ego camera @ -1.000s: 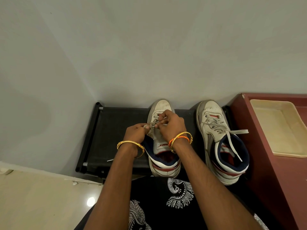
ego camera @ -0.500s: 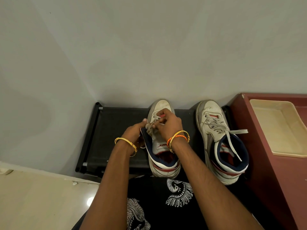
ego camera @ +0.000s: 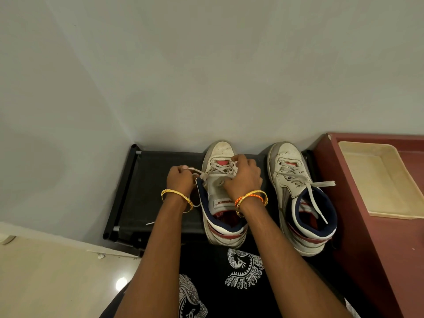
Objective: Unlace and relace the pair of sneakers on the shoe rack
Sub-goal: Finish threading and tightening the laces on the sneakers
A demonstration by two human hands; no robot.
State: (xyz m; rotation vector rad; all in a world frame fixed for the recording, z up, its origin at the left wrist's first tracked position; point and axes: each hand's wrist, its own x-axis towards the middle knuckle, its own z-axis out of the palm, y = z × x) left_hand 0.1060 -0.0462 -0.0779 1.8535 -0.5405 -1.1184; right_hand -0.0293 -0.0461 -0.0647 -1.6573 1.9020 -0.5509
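- A black garment (ego camera: 231, 283) with white printed motifs fills the near bottom of the view, between the two forearms.
- The shoe rack (ego camera: 160, 196), black, stands against the wall; both sneakers sit on it, heels at its near edge and toes at its far edge.
- The left sneaker (ego camera: 220, 203), white with navy collar and red trim, stands about mid-rack, its lace (ego camera: 213, 172) crossing the upper eyelets.
- The left hand (ego camera: 180, 180), a gold bangle (ego camera: 176, 197) on the wrist, is just beside that sneaker's left flank; its grip pinches one lace strand drawn out sideways.
- The right hand (ego camera: 244, 177), with orange and gold bangles (ego camera: 251, 197), lies over the sneaker's tongue, fingers curled onto the lacing near the toe; its grip holds the lace there.
- The right sneaker (ego camera: 300, 198) stands at the rack's right end, laced, with loose ends trailing over its collar.
- A dark red cabinet (ego camera: 376, 237) adjoins the rack's right edge, carrying a cream tray (ego camera: 376, 180).
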